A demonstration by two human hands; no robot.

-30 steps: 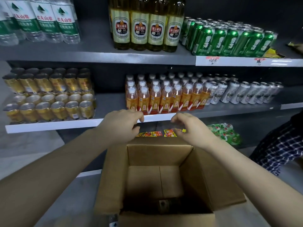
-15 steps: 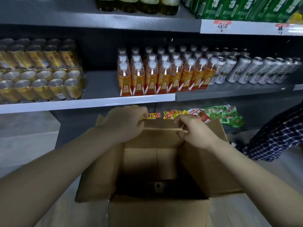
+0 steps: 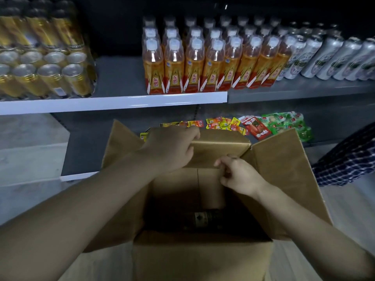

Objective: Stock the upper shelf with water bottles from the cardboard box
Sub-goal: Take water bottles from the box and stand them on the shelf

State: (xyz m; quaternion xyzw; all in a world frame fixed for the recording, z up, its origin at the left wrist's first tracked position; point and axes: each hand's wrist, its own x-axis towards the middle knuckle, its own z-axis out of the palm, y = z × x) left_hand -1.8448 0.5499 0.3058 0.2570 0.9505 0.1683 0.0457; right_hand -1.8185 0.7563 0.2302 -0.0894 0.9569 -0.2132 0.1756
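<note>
Open cardboard box (image 3: 280, 179) on the floor, near centre, flaps spread left and right. Left hand (image 3: 172, 149) curled over the far flap (image 3: 219, 147), fingers hooked on its top edge, gripping it. Right hand (image 3: 237, 177) lower on the same flap, fingers curled and pinching its near edge. Deep in the box, at the dark bottom, one bottle (image 3: 203, 220) lying on its side, label up; kind of bottle hard to tell. Beyond, on the far shelf (image 3: 113, 103): gold cans (image 3: 46, 78) left, orange drink bottles (image 3: 194, 65) centre, silver cans (image 3: 332, 59) right. Snack packets (image 3: 255, 126) on the lower shelf, just behind the box. Checked sleeve (image 3: 349, 159) at the right edge.
</note>
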